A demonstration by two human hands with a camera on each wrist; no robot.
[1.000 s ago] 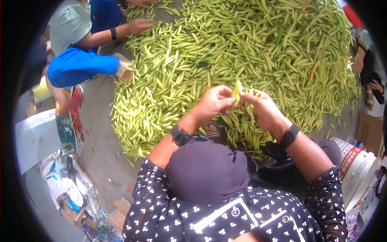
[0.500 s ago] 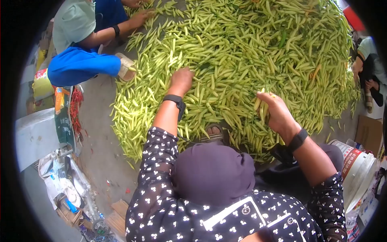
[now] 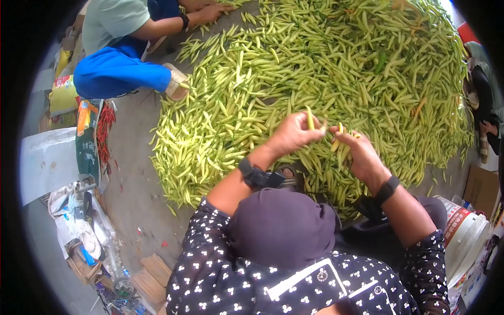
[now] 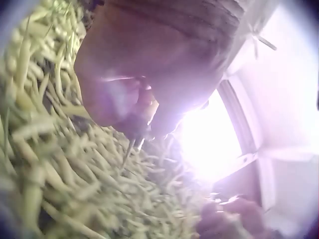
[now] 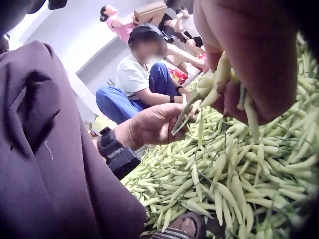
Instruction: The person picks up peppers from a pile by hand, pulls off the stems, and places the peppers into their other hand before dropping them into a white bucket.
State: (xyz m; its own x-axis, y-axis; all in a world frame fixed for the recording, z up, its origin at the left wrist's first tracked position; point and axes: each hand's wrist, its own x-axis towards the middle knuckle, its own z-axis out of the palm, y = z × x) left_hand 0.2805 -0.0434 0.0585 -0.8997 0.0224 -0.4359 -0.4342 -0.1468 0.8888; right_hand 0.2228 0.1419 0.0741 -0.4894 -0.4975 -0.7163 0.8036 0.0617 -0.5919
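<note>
Person in a dotted dark top crouches at the edge of a big pile of pale green peppers (image 3: 325, 68) spread over the floor (image 3: 131, 173). Left hand (image 3: 291, 134) is up over the near edge of the pile, fingers curled, pinching one pepper (image 3: 310, 118) that sticks upright btwn thumb and fingertips. Right hand (image 3: 357, 149) sits just beside it, nearly touching, closed round a small bunch of peppers (image 3: 340, 143) w/ the tips poking out past the fingers (right wrist view shows them fanned under the palm (image 5: 249, 59), stems hanging down). In that same view the left hand (image 5: 159, 122) holds its pepper (image 5: 185, 113) slanted toward the bunch. Left wrist view is blurred and glary; only the pinched fingers (image 4: 134, 104) over the heap can be made out. Black bands on both wrists. Across the pile, top left, another person in blue trousers (image 3: 118, 71) reaches into the peppers. A white bucket (image 3: 464, 226) stands at the right, near the crouching person's knee; red chillies (image 3: 104, 131) and bags lie at the left, well apart from the hands.
</note>
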